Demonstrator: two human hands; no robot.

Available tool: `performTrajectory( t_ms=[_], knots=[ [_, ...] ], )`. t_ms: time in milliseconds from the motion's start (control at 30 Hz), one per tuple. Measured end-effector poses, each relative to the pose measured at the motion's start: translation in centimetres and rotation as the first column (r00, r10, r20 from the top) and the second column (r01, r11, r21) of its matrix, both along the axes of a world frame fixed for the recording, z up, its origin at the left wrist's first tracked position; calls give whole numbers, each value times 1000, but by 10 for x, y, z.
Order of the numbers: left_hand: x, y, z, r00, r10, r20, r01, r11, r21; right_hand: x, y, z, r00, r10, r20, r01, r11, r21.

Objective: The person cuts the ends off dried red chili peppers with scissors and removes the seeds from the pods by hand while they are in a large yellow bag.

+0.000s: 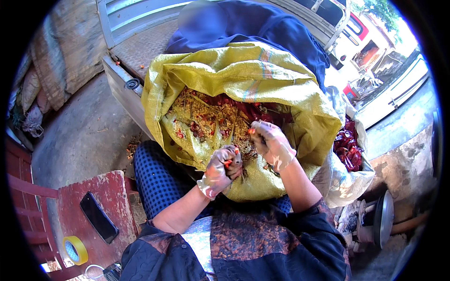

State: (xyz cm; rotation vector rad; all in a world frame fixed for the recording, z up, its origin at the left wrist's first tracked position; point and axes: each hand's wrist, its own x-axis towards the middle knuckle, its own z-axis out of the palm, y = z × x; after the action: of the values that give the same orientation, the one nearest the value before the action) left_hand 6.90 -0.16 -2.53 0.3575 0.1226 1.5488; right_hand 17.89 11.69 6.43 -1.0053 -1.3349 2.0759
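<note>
Nearest, at the lower left, a small red desk (110, 189) carries one dark phone (98, 217) lying flat, its long axis running from upper left to lower right, and one roll of yellow tape (76, 249) near the desk's front corner. The phone and tape are well apart from the hands, with bare red top between them. Behind the desk's right edge a knee in blue checked cloth (157, 175) rises toward the sack.

The left hand (220, 172), in a thin stained glove, is curled tight around a small red chili piece (228, 163) at the near lip of the sack. The right hand (272, 143), also gloved, sits just beside it, a little farther in, fingers bent and pinching something small and red at its tips; what exactly it holds is too small to tell. The two hands are close but not touching.

One yellow woven sack (243, 70) rests on the lap, its mouth open toward the person and rolled back in a thick fold. Inside lies a heap of pale seeds and stems (211, 114) with dark red dried chilies (255, 111) toward the far right side. The folded rim crowds both hands from below and from the right; open room lies above the seed heap.

To the right, one pale bag (344, 180) holds more red chilies (348, 147). Beyond the sack lies blue cloth (262, 28) on a metal truck bed (140, 47).
</note>
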Motion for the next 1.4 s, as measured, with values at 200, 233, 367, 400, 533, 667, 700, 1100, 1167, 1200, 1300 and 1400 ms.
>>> performTrajectory(
  t_ms=[200, 233, 367, 400, 533, 667, 700, 1100, 1167, 1200, 1300, 1400],
  knots=[
    [-14, -3, 10, 987, 65, 148, -54, 995, -82, 18, -27, 32, 853, 181, 489, -351, 893, 281],
    [-18, -2, 8, 984, 60, 166, -51, 997, -62, 26, -31, 27, 834, 288, 471, -463, 829, 313],
    [-33, -8, 16, 994, 82, 68, -83, 996, 13, 53, -15, 3, 847, 394, 357, -528, 699, 482],
    [-35, -8, 17, 996, 81, 41, -82, 996, 26, 58, -3, -1, 894, 293, 339, -442, 703, 558],
    [-31, -4, 10, 998, 60, -6, -59, 994, 90, 63, 35, -25, 956, -133, 261, -135, 592, 795],
    [-32, -1, 15, 998, 65, 17, -65, 997, 37, 50, 35, -24, 842, -367, 397, -269, 352, 897],
    [-32, -2, 16, 999, 47, -9, -47, 999, 26, 51, 32, -25, 832, -378, 405, -296, 314, 902],
    [-7, -8, 20, 993, 45, -110, -55, 995, -83, 20, -76, -13, 915, -306, 262, -161, 320, 934],
    [-10, -9, 2, 974, 36, -224, -75, 983, -169, 14, -81, -8, 916, -238, 324, -270, 231, 935],
    [-12, -9, -7, 964, 80, -255, -111, 988, -108, 12, -81, -2, 916, -213, 340, -303, 188, 934],
    [-12, -12, 0, 878, 320, -356, -310, 947, 86, 16, -70, 4, 904, -165, 395, -382, 107, 918],
    [-15, -2, -29, 840, 424, -338, -407, 905, 124, 16, -56, 9, 935, -192, 298, -222, 339, 914]
  ],
)
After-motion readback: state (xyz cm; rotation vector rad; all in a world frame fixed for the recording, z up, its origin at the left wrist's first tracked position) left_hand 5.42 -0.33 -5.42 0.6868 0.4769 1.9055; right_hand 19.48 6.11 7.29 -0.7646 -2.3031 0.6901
